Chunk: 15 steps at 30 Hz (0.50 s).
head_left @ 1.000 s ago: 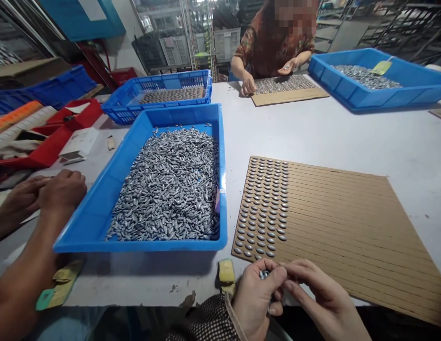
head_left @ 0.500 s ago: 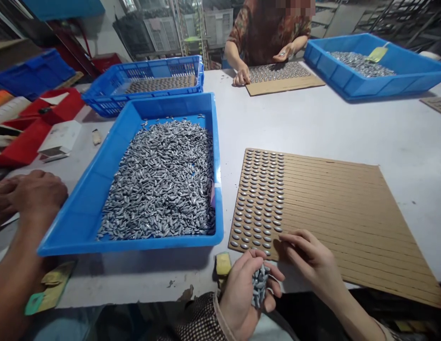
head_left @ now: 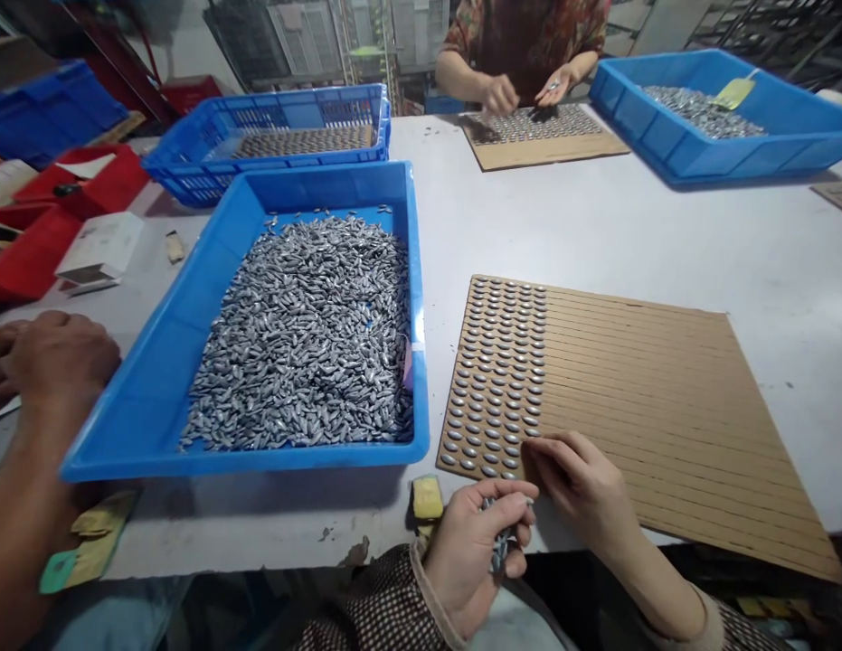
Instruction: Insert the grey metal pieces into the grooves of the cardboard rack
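My left hand point(head_left: 465, 551) is cupped around a clump of small grey spindle-shaped pieces point(head_left: 500, 548), its thumb and forefinger pressed together at the top. Just to its right, my right hand point(head_left: 583, 493) is pinched at the near edge of a grooved cardboard sheet point(head_left: 665, 407); its fingertips hide whatever is between them. Columns of the same grey pieces point(head_left: 500, 362) lie in the grooves on the sheet's left side. Left of the sheet, a blue tray point(head_left: 244, 463) holds a large heap of loose pieces point(head_left: 312, 344).
A co-worker's hand point(head_left: 61, 357) rests left of the tray. Across the table, another person's hands point(head_left: 554, 88) work over a second cardboard sheet point(head_left: 556, 154), beside another blue tray point(head_left: 705, 163). A blue crate point(head_left: 183, 172), a white box point(head_left: 101, 249) and a yellow block point(head_left: 427, 498) are also around.
My left thumb and forefinger have closed over the clump, and the hand has turned slightly. My right hand has shifted a little left and its fingers are drawn closer together.
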{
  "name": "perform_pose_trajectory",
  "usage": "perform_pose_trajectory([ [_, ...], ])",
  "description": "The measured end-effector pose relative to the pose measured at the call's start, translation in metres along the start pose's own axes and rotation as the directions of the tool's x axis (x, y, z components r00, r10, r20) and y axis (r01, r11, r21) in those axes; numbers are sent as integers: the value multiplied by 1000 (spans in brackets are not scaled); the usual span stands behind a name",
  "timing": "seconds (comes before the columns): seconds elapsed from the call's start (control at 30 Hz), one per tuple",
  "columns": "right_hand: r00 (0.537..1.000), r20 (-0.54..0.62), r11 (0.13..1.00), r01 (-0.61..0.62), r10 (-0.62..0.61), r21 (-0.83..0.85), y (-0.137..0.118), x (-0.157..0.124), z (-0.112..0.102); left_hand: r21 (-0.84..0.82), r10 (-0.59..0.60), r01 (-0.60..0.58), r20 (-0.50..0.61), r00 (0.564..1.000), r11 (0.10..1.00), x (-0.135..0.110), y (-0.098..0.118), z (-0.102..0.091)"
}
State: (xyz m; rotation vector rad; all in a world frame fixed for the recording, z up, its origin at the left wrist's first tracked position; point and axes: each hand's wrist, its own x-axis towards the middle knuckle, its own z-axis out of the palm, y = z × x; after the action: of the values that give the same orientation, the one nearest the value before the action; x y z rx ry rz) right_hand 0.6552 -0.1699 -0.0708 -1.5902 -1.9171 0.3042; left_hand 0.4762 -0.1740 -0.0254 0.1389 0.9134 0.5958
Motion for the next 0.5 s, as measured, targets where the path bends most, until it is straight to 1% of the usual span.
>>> perform_pose_trajectory([
  [0.1, 1000, -20, 997, 2, -4, -71, -1, 0, 0, 13, 9, -9, -7, 1000, 1000, -1, 1, 1],
  [0.33, 999, -2, 992, 45, -46, -116, -4, 4, -1, 11, 32, -31, -48, 998, 999, -1, 1, 4],
  [0.43, 999, -7, 994, 48, -49, -94, -3, 4, -1, -6, 54, -55, -66, 996, 998, 0, 1, 3],
  [0.5, 999, -10, 998, 37, -37, -43, -4, 3, -3, -12, 71, -72, -75, 995, 997, 0, 2, 4],
])
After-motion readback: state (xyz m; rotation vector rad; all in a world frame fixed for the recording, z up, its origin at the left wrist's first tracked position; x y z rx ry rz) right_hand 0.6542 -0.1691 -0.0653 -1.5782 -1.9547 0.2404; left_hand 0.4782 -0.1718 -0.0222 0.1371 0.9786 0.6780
